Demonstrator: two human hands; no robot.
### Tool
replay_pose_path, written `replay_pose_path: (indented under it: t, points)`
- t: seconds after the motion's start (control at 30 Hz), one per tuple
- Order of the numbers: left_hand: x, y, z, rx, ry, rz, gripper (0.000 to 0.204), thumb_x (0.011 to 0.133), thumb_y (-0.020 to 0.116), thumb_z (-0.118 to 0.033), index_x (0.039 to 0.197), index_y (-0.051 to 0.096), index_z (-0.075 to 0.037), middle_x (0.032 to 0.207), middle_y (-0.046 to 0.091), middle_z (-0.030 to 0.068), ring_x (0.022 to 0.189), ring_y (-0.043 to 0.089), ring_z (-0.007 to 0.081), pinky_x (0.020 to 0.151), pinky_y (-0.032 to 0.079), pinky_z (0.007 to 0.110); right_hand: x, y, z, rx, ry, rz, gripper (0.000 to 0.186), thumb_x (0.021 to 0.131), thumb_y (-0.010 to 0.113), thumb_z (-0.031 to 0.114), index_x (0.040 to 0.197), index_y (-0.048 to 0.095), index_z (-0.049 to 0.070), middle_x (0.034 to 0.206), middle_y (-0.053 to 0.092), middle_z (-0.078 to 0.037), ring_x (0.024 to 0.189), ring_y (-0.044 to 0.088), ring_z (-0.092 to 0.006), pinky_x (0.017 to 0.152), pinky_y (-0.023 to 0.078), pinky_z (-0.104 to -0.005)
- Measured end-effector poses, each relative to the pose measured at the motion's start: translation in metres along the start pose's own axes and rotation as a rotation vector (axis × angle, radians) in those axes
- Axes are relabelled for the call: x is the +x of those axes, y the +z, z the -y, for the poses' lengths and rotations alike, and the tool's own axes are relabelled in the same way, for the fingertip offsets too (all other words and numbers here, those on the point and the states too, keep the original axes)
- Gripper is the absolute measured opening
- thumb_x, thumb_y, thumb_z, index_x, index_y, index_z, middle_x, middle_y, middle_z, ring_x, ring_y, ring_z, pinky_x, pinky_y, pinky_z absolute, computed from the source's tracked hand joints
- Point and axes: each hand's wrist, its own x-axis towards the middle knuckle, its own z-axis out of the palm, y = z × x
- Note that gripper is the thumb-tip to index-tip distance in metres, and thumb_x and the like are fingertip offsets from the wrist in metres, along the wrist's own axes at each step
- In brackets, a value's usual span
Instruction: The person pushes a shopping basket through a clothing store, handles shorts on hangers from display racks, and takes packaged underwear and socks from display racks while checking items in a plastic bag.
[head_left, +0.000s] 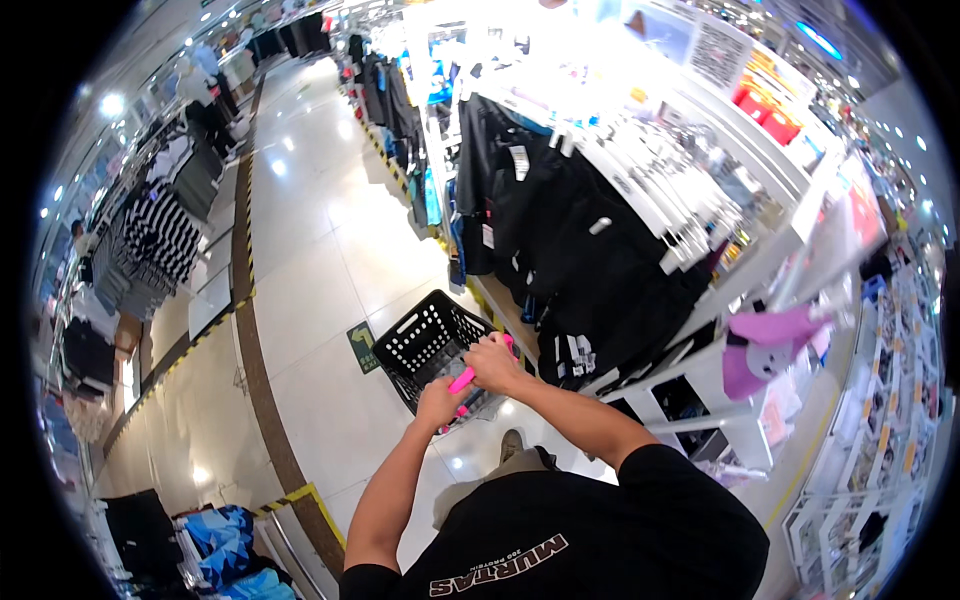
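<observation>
Both of my hands grip the pink handle (463, 379) of a black shopping basket (408, 346) with holes punched in its walls. My left hand (438, 402) is wrapped round the nearer left end of the handle. Farther along to the right, my right hand (489, 361) closes over it, with a bit of pink showing past the fingers. The basket is in front of me, just above or on the tiled floor. What lies inside is too dim to make out.
Black garments (580, 240) hang on a rack close at the right, with a purple cloth item (765, 352) beyond. Striped clothes (162, 237) hang at the left. A pale tiled aisle (310, 215) runs ahead, edged with yellow-black tape. People (205, 95) stand far left.
</observation>
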Motion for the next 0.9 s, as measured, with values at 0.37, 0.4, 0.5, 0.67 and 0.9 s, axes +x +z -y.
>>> replay_pose_path:
  t: [0.37,0.4,0.5,0.67,0.9]
  points:
    - [0.059,-0.032,0.064,0.05,0.083,-0.19,0.036,0.084,0.068,-0.043,0.083,0.066,-0.007,0.078,0.067,0.0204,0.075,0.066,0.0411,0.068,0.052,0.051,0.092,0.059,-0.005,-0.058,-0.005,-0.019,0.007,0.074,0.066,0.019,0.073,0.063,0.013,0.082,0.06,-0.005,0.087,0.055,-0.0249,0.083,0.037,-0.0409]
    - [0.065,-0.042,0.071,0.049,0.089,-0.191,0.036,0.084,0.068,-0.043,0.083,0.066,-0.007,0.078,0.067,0.0204,0.075,0.066,0.0411,0.068,0.052,0.051,0.104,0.062,0.0,-0.063,-0.003,-0.021,0.007,0.074,0.066,0.019,0.073,0.063,0.013,0.082,0.06,-0.005,0.087,0.055,-0.0249,0.083,0.037,-0.0409]
    - [0.084,-0.071,0.095,0.073,0.048,-0.174,0.034,0.084,0.068,-0.042,0.083,0.067,-0.008,0.078,0.068,0.0193,0.076,0.066,0.0397,0.068,0.052,0.05,0.143,0.072,0.014,-0.066,0.035,-0.069,0.008,0.073,0.067,0.019,0.07,0.062,0.013,0.08,0.06,-0.004,0.086,0.055,-0.0245,0.083,0.037,-0.0408]
    - [0.124,-0.13,0.131,-0.021,0.048,-0.126,0.034,0.084,0.067,-0.044,0.086,0.068,-0.01,0.079,0.069,0.0181,0.077,0.067,0.0396,0.069,0.051,0.05,0.209,0.091,0.026,-0.073,0.065,-0.115,0.009,0.072,0.068,0.019,0.068,0.062,0.013,0.075,0.058,-0.004,0.082,0.055,-0.0246,0.082,0.038,-0.041]
    - [0.195,-0.19,0.181,-0.061,0.122,-0.092,0.04,0.082,0.068,-0.048,0.088,0.068,-0.009,0.081,0.069,0.0195,0.08,0.066,0.0394,0.071,0.051,0.049,0.3,0.105,0.029,-0.132,0.132,-0.137,0.011,0.071,0.068,0.022,0.067,0.062,0.014,0.075,0.057,-0.005,0.08,0.055,-0.0252,0.082,0.038,-0.0422]
